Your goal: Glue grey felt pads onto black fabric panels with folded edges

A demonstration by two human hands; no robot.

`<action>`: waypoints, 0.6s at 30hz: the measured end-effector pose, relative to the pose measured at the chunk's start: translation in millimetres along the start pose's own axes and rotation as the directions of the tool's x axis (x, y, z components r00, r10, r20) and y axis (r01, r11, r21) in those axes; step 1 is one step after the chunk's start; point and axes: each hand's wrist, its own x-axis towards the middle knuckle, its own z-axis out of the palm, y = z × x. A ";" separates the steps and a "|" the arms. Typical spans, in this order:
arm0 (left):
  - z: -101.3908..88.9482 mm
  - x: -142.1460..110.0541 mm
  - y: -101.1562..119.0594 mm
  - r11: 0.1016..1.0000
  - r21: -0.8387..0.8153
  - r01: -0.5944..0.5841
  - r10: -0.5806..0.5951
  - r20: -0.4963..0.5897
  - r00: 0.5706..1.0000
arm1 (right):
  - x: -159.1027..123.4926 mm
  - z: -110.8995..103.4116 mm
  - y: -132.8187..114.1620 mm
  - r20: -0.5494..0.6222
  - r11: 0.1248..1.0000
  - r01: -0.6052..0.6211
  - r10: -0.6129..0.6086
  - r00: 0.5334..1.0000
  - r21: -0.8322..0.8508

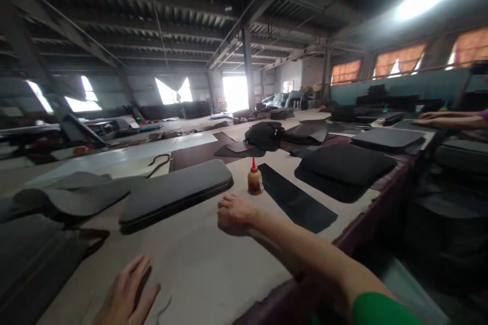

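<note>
My left hand hovers low over the pale tabletop at the lower left, its fingers stretched and the thumb apart, holding nothing. A thin dark thread or strip lies beside its thumb. Near the middle of the table my right hand is closed like a fist; whatever its curled fingers may hold is hidden. Just beyond it stands a squeeze bottle with brown contents and a red pointed nozzle, upright and apart from the hand. A black flat strip lies right of the bottle.
A stack of grey padded panels lies left of the bottle, with more dark sheets at far left. Black pads are piled on the right near the table's edge. Another person's hands rest at the far right.
</note>
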 end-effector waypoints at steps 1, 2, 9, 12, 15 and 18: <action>-3.0 -0.3 8.1 1.000 -0.012 0.017 -0.017 -0.002 1.000 | -14.2 -6.6 -2.8 0.017 1.000 -0.007 0.007 1.000 -0.001; -7.0 0.5 17.2 1.000 -0.014 0.026 -0.027 -0.008 1.000 | -28.6 -12.2 -5.8 0.029 1.000 -0.026 0.026 0.999 0.001; -30.0 10.1 57.9 1.000 0.004 -0.002 0.002 0.059 0.998 | -91.4 -20.5 -20.5 0.052 0.909 -0.415 0.413 0.909 0.033; -30.5 8.6 57.7 1.000 0.014 0.027 -0.028 0.101 0.995 | -92.6 -14.1 -19.9 0.093 0.863 -0.500 0.494 0.865 0.068; -30.6 8.0 56.4 0.998 0.022 0.053 -0.055 0.109 0.993 | -92.1 -11.8 -17.2 0.126 0.838 -0.537 0.525 0.842 0.100; -31.1 8.5 55.8 0.998 0.016 0.063 -0.064 0.092 0.994 | -92.5 -14.6 -16.4 0.136 0.824 -0.556 0.542 0.829 0.108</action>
